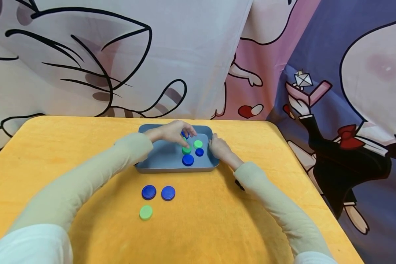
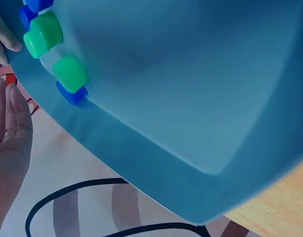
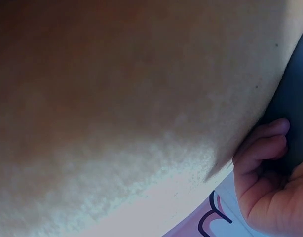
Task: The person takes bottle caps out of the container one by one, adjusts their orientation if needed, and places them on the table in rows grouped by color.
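Observation:
A grey-blue tray point(image 1: 165, 154) stands on the table with several round plastic caps in its right half. Among these are a light green cap point(image 1: 198, 144), a darker green cap point(image 1: 186, 150), a large blue cap point(image 1: 187, 160) and a small blue cap point(image 1: 199, 151). My left hand point(image 1: 176, 132) is over the tray, fingers extended and apart, partly covering caps at the back; the left wrist view shows its open palm point(image 2: 11, 128). At the tray's right end, my right hand point(image 1: 221, 149) grips the rim, its curled fingers point(image 3: 262, 148) visible in the right wrist view.
On the yellow table point(image 1: 217, 220) in front of the tray lie two blue caps, one left point(image 1: 149, 192) and one right point(image 1: 168, 193), with a light green cap point(image 1: 146, 212) nearer me. A cartoon-printed cloth point(image 1: 198, 55) hangs behind the table.

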Demonstrator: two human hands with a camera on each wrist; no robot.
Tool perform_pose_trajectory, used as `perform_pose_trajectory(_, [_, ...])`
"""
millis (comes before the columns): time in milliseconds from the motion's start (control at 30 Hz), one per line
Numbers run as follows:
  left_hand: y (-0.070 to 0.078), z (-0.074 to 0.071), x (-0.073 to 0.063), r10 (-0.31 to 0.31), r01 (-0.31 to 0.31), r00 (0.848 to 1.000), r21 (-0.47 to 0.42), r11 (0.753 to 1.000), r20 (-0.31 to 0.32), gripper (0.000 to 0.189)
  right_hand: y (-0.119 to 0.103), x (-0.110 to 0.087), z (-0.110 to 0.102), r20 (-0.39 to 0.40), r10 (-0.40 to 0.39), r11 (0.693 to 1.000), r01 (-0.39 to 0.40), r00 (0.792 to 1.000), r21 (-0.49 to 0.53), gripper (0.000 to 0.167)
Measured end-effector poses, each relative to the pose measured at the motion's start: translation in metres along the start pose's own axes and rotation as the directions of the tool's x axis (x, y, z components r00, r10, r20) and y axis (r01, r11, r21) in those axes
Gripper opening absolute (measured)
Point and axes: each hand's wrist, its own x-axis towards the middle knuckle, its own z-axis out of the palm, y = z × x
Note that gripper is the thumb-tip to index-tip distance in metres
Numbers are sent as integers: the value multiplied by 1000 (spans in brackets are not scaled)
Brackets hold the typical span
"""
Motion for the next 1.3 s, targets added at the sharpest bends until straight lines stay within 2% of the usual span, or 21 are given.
perform_pose_trajectory(233, [-3, 5, 10, 33, -33, 999, 25, 999, 23, 48, 0, 1, 1, -12, -6, 1000, 6, 1000, -7, 33])
perform_pose_trajectory(400, [-7, 10, 15, 19, -19, 1000, 31, 999, 19, 46, 0, 0, 1, -6, 0, 1000, 0, 1000, 1, 33])
perform_pose_trajectory(633, [-16, 20, 13, 21, -21, 1000, 36, 999, 13, 42, 0, -1, 1, 3, -4, 1000, 4, 1000, 18, 34])
perform_pose_trajectory(733, [-18, 23, 12, -1, 0, 1000, 49, 999, 24, 40, 1, -2, 0, -3, -14, 1000, 14, 1000, 19, 34])
perform_pose_trajectory(900, [-18, 26, 13, -21, 19, 999, 73, 997, 38, 39, 0, -2, -1, -16, -28, 999, 28, 999, 21, 33])
perform_pose_trajectory(1133, [-18, 28, 15, 9, -14, 999, 112, 994, 53, 34, 0, -3, -1, -6, -13, 1000, 13, 1000, 23, 34])
perform_pose_trajectory(1300, [-16, 29, 14, -3, -4, 999, 128, 992, 53, 30, 0, -3, 0, -10, -21, 1000, 21, 1000, 11, 33])
